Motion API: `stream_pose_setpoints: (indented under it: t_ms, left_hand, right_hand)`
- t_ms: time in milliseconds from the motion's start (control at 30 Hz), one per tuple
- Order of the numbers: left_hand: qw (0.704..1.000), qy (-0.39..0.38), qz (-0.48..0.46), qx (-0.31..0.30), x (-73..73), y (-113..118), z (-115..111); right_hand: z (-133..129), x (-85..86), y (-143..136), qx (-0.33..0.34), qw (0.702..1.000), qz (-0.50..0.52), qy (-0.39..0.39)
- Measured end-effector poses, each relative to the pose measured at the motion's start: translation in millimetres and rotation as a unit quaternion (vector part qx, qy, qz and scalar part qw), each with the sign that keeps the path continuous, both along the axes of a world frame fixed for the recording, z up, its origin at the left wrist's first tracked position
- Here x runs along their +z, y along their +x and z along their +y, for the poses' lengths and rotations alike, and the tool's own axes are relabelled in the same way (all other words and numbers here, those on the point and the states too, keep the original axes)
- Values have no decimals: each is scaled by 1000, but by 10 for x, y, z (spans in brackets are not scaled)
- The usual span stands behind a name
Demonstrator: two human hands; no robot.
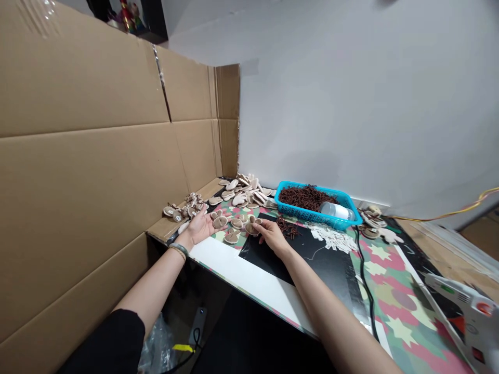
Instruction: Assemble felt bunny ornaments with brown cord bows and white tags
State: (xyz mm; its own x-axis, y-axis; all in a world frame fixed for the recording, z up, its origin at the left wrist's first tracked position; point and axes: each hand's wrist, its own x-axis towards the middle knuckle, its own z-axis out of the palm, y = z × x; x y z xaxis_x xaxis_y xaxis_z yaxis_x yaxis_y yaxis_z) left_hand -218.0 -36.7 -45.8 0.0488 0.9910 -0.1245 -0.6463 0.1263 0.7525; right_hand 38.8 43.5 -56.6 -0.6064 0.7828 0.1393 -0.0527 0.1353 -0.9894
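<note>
My left hand (200,226) lies palm up at the table's left side, its fingers stretched out beside a beige padded fabric piece (220,222); whether the fingertips touch it is hard to tell. Between thumb and fingers, my right hand (273,237) pinches a similar beige padded fabric piece (252,227). More such pieces lie between the hands, one of them a rounded piece (231,237) near the table's front edge. A pile of beige and cream pieces (247,191) is heaped behind them. Left of my left hand sits a cluster of pieces with brown ties (189,204).
A blue basket (317,212) holds many brown twisted strips (306,197) and a clear container (336,210). White tags (333,238) lie on a black mat (312,265). Cardboard walls (97,171) stand at left. A black cable (364,280) and a white device (463,311) are at right.
</note>
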Motion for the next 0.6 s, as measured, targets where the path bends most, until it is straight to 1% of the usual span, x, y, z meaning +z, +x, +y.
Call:
stream_pose_setpoints:
  t_ms: [233, 433, 600]
  left_hand:
    - [1000, 1, -3, -9, 30, -5, -8]
    - [1000, 4, -7, -16, 28, -10, -3]
    - [1000, 5, 20, -15, 61, 15, -22]
  right_hand:
    - [8, -3, 43, 24, 998, 40, -47]
    - [20, -6, 38, 35, 996, 53, -60]
    - [29, -24, 36, 33, 996, 57, -62]
